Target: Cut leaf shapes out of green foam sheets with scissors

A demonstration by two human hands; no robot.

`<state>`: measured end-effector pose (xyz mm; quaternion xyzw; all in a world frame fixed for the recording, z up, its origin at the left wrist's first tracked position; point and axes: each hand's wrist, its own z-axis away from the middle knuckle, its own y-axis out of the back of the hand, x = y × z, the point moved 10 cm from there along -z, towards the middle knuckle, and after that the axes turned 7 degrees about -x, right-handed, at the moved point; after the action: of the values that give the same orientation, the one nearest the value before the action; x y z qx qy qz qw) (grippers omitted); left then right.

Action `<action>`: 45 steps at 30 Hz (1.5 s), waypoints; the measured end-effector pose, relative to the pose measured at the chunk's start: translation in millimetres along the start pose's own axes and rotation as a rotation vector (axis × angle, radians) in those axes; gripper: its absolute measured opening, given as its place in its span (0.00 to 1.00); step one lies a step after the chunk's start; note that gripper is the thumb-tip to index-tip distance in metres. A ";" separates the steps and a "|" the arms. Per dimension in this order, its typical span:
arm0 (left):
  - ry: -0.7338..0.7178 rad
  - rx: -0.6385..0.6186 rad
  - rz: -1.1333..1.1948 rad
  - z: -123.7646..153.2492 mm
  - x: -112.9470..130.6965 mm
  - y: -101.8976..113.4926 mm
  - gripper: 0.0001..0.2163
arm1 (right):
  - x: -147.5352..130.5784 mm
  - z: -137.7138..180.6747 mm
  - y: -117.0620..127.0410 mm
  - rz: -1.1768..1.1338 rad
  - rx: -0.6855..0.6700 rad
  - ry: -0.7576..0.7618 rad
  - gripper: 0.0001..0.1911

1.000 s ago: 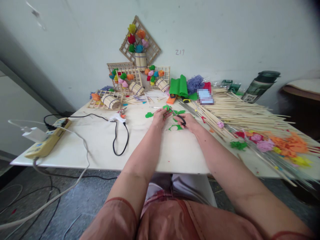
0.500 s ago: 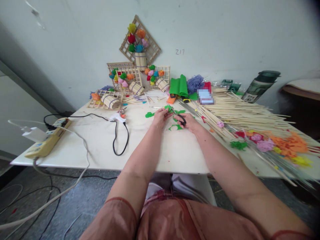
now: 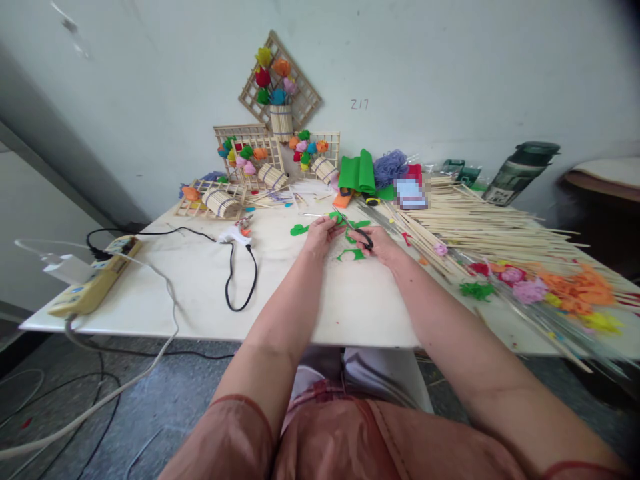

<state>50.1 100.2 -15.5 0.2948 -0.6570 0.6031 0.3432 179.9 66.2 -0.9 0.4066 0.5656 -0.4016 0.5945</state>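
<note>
Near the middle of the white table (image 3: 280, 280), my left hand (image 3: 323, 235) is closed on a small green paper piece (image 3: 336, 218). My right hand (image 3: 379, 244) grips black-handled scissors (image 3: 367, 240), whose blades point up and left across the green piece. Green scraps lie round my hands: a cut-out shape (image 3: 299, 230) to the left and a ring-like offcut (image 3: 351, 255) just below the scissors. Whether the blades are parted is too small to tell. A roll of green crepe paper (image 3: 357, 172) stands farther back.
Stick-and-paper flower ornaments (image 3: 220, 202) stand at the back left. A white glue gun (image 3: 236, 233) and its cord lie left, near a power strip (image 3: 95, 287). Loose bamboo sticks (image 3: 480, 220) spread over the right, with crumpled paper flowers (image 3: 530, 290) and a dark bottle (image 3: 520, 173).
</note>
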 end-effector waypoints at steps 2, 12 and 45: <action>0.006 0.007 0.001 0.2 -0.1 0.8 0.12 | 0.1 -0.8 -0.1 0.000 -0.001 0.005 0.11; 0.014 0.054 0.023 2.1 1.2 1.6 0.06 | -0.8 -2.4 0.4 0.024 0.001 0.024 0.12; 0.009 0.038 0.008 2.4 2.0 -0.7 0.08 | -2.6 -1.5 -1.0 0.016 -0.008 0.032 0.14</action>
<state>49.2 97.8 -13.5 0.2958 -0.6450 0.6181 0.3383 178.4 67.3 1.6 0.4152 0.5735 -0.3879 0.5901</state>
